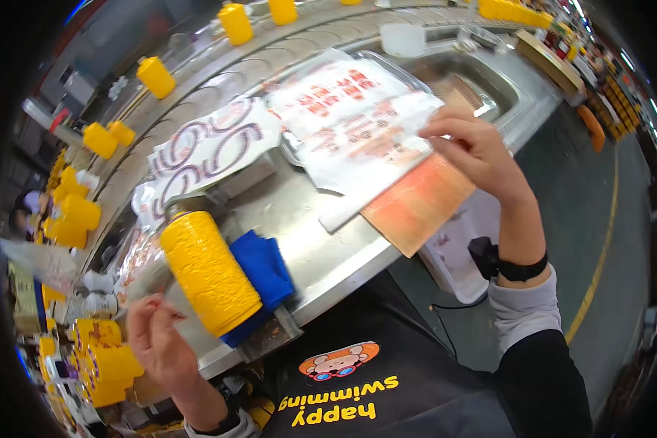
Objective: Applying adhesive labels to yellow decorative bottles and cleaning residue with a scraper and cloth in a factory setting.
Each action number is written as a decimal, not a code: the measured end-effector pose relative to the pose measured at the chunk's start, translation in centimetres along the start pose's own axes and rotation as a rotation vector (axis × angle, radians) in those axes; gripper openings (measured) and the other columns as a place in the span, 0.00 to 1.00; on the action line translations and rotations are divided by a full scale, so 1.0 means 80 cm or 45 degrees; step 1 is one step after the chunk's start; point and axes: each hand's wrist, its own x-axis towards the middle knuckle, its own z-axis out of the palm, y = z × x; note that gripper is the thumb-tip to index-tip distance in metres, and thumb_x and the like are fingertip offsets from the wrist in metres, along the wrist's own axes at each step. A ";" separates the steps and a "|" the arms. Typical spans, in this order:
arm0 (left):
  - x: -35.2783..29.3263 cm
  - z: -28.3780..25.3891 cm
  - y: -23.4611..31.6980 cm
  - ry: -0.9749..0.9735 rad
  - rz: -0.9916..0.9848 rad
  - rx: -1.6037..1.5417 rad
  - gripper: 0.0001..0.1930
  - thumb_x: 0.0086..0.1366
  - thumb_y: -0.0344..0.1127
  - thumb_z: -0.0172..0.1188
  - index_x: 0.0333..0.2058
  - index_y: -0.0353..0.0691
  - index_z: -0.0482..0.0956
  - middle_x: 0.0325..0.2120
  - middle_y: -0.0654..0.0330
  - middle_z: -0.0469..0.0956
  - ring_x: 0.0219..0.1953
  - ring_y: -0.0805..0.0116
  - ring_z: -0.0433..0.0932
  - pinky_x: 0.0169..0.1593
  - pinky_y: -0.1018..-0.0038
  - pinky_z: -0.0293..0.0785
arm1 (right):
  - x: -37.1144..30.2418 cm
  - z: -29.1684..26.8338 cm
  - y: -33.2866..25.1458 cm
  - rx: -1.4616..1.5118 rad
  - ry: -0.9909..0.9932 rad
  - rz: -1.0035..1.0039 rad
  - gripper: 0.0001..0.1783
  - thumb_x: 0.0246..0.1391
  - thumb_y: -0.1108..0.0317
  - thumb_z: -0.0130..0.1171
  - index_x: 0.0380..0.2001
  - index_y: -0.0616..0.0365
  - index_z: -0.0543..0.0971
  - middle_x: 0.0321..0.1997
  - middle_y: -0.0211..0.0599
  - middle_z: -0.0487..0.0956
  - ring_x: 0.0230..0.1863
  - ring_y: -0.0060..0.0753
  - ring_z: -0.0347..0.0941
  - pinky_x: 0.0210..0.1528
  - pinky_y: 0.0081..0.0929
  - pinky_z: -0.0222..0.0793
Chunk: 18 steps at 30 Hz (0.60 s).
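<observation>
A yellow wrinkled-surface bottle (208, 270) lies on its side at the steel counter's front, beside a blue cloth (261, 266). Left of the bottle's near end, my left hand (164, 343) is raised with thumb and fingers pinched. A small dark reddish bit shows at its blurred fingertips; I cannot make out what it is. My right hand (482, 153) hovers at the right edge of a white sheet with red prints (350, 120), thumb and forefinger drawn together. Whether anything is between them is hidden. Under that wrist lies an orange-brown flat board (420, 204).
A sheet with dark curved prints (212, 146) lies left of the red-printed one. Behind runs a conveyor (190, 95) carrying yellow bottles (155, 77). A steel sink (482, 84) is at the back right. More yellow containers (102, 358) crowd the left. A white tray (456, 255) sits below the counter.
</observation>
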 end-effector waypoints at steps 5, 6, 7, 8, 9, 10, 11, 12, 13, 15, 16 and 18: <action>0.001 0.018 0.005 -0.204 0.087 -0.091 0.08 0.64 0.28 0.51 0.40 0.35 0.74 0.33 0.60 0.74 0.35 0.74 0.72 0.38 0.77 0.68 | 0.149 0.071 0.010 -0.301 -0.186 -0.326 0.08 0.51 0.71 0.56 0.34 0.58 0.81 0.35 0.41 0.78 0.40 0.41 0.72 0.42 0.32 0.67; -0.001 0.013 0.001 -0.177 0.041 -0.115 0.08 0.64 0.29 0.51 0.40 0.35 0.74 0.33 0.60 0.74 0.35 0.74 0.71 0.38 0.78 0.68 | 0.178 0.085 0.020 -0.349 -0.224 -0.288 0.09 0.51 0.70 0.56 0.35 0.57 0.81 0.35 0.42 0.78 0.40 0.42 0.72 0.43 0.34 0.67; -0.004 0.009 -0.005 -0.147 -0.005 -0.139 0.09 0.63 0.30 0.52 0.40 0.35 0.74 0.33 0.60 0.74 0.34 0.74 0.71 0.37 0.78 0.67 | 0.208 0.101 0.033 -0.397 -0.262 -0.253 0.09 0.50 0.69 0.57 0.35 0.57 0.81 0.35 0.43 0.79 0.40 0.43 0.73 0.44 0.35 0.68; -0.006 0.005 -0.008 -0.122 -0.025 -0.142 0.08 0.63 0.32 0.52 0.40 0.36 0.74 0.33 0.60 0.74 0.35 0.74 0.71 0.36 0.79 0.67 | 0.238 0.117 0.049 -0.514 -0.354 -0.202 0.10 0.49 0.67 0.57 0.35 0.57 0.81 0.37 0.44 0.79 0.41 0.44 0.74 0.45 0.36 0.68; -0.008 0.000 -0.011 -0.113 -0.020 -0.149 0.08 0.63 0.32 0.52 0.40 0.36 0.74 0.33 0.60 0.74 0.35 0.74 0.71 0.36 0.79 0.67 | 0.267 0.135 0.063 -0.631 -0.448 -0.148 0.11 0.48 0.66 0.57 0.35 0.57 0.82 0.38 0.45 0.79 0.42 0.44 0.75 0.46 0.37 0.69; -0.010 -0.005 -0.014 -0.050 -0.057 -0.137 0.08 0.63 0.32 0.52 0.39 0.36 0.74 0.33 0.60 0.74 0.34 0.74 0.71 0.36 0.80 0.66 | 0.292 0.155 0.067 -0.723 -0.518 -0.043 0.13 0.47 0.64 0.57 0.36 0.56 0.81 0.40 0.45 0.79 0.43 0.45 0.75 0.47 0.37 0.69; -0.011 -0.012 -0.015 0.016 -0.089 -0.135 0.08 0.63 0.31 0.52 0.39 0.36 0.74 0.33 0.59 0.74 0.34 0.75 0.71 0.35 0.80 0.66 | 0.316 0.169 0.066 -0.825 -0.583 0.059 0.15 0.46 0.62 0.57 0.37 0.56 0.81 0.41 0.46 0.79 0.45 0.45 0.75 0.47 0.37 0.69; -0.010 -0.012 -0.018 0.058 -0.104 -0.163 0.07 0.62 0.31 0.52 0.38 0.37 0.73 0.33 0.59 0.75 0.33 0.75 0.71 0.34 0.81 0.65 | 0.334 0.185 0.087 -0.839 -0.583 0.057 0.15 0.46 0.62 0.57 0.37 0.56 0.81 0.41 0.46 0.79 0.45 0.45 0.75 0.47 0.37 0.69; -0.011 -0.018 -0.024 0.067 -0.102 -0.168 0.07 0.62 0.31 0.52 0.38 0.37 0.73 0.33 0.59 0.75 0.33 0.75 0.71 0.34 0.81 0.65 | 0.352 0.206 0.111 -0.916 -0.591 0.076 0.17 0.46 0.59 0.58 0.39 0.56 0.81 0.43 0.46 0.79 0.46 0.46 0.75 0.48 0.37 0.69; -0.017 -0.034 -0.041 0.150 -0.113 -0.089 0.07 0.62 0.31 0.52 0.38 0.36 0.72 0.32 0.59 0.75 0.32 0.76 0.70 0.33 0.81 0.65 | 0.372 0.247 0.136 -0.992 -0.606 0.085 0.19 0.46 0.57 0.58 0.40 0.55 0.80 0.44 0.46 0.79 0.48 0.46 0.75 0.48 0.38 0.69; -0.019 -0.038 -0.052 0.240 -0.121 -0.068 0.07 0.62 0.31 0.51 0.38 0.36 0.72 0.30 0.60 0.73 0.33 0.75 0.70 0.34 0.81 0.65 | 0.379 0.261 0.144 -0.984 -0.592 0.152 0.21 0.46 0.54 0.59 0.42 0.56 0.79 0.44 0.46 0.79 0.48 0.46 0.74 0.48 0.39 0.69; -0.018 -0.048 -0.063 0.245 -0.117 -0.083 0.07 0.62 0.31 0.51 0.38 0.36 0.71 0.30 0.60 0.72 0.34 0.74 0.69 0.35 0.81 0.66 | 0.389 0.278 0.147 -0.954 -0.600 0.315 0.24 0.46 0.49 0.61 0.41 0.56 0.79 0.42 0.44 0.80 0.46 0.47 0.75 0.47 0.38 0.70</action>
